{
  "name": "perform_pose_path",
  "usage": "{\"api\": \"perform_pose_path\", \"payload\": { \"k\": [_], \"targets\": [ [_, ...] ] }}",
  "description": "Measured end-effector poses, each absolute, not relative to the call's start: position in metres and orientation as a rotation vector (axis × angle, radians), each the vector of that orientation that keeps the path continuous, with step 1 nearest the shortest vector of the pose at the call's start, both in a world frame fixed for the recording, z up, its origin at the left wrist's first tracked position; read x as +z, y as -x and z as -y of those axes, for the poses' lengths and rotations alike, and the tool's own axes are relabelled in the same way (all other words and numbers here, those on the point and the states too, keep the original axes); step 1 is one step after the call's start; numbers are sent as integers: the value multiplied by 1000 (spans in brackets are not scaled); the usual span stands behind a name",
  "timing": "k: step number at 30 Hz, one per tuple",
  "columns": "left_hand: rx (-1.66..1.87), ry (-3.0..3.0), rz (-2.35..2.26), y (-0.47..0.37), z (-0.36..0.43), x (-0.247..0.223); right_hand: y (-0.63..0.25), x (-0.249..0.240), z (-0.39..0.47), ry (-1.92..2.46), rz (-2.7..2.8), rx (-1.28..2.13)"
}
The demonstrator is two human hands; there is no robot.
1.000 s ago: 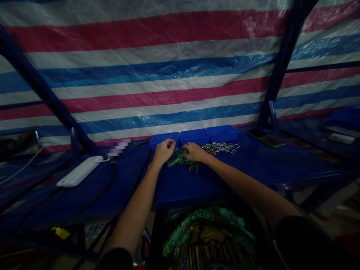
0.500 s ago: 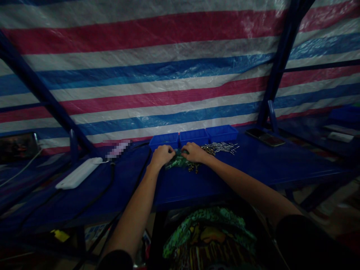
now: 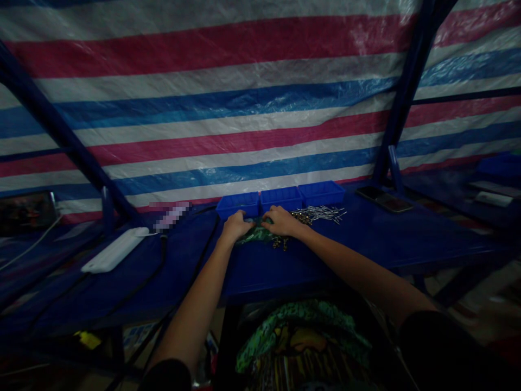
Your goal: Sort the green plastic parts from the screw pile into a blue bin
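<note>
Lowering left hand [image 3: 235, 226] from pose of second ago to green heap [image 3: 258, 234] on desk [image 3: 268, 271], near blue bins [image 3: 285, 199]; so now flanking heap with right hand [image 3: 280, 221]; curling fingers of both, unable to tell whether clamped

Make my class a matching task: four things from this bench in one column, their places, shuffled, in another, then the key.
Things
1. green material
2. silvery pins
3. long white object
4. blue trays

Places
A. left of the left hand
B. between left hand and right hand
C. row before the striped sheet
D. pile in front of the right-most tray

Pairs: 1-B; 2-D; 3-A; 4-C
</note>
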State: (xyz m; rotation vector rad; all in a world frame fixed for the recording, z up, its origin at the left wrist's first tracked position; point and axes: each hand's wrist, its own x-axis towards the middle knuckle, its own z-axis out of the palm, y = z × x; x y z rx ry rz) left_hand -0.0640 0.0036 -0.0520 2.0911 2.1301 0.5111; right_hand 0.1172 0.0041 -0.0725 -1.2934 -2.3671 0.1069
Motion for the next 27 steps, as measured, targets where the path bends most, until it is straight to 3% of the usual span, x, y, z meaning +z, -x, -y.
{"api": "perform_pose_path", "payload": {
  "k": [3, 9, 16, 24, 27],
  "targets": [
    [763, -1867, -2033, 67, -4, -50, -116, -73, -4, 1283, 2352, 100],
    [1250, -1716, -1417, 59, 1, -36, -113, -61, 1, 1133, 2057, 227],
    [1294, -1734, -1130, 48, 6, -32, -114, -48, 2, 952, 1706, 941],
    [1294, -1885, -1109, 49, 6, -32, -112, -49, -1, 872, 1537, 1138],
    [1258, -1810, -1143, 48, 7, -30, -112, -52, -4, 868, 1478, 1048]
  ]
}}
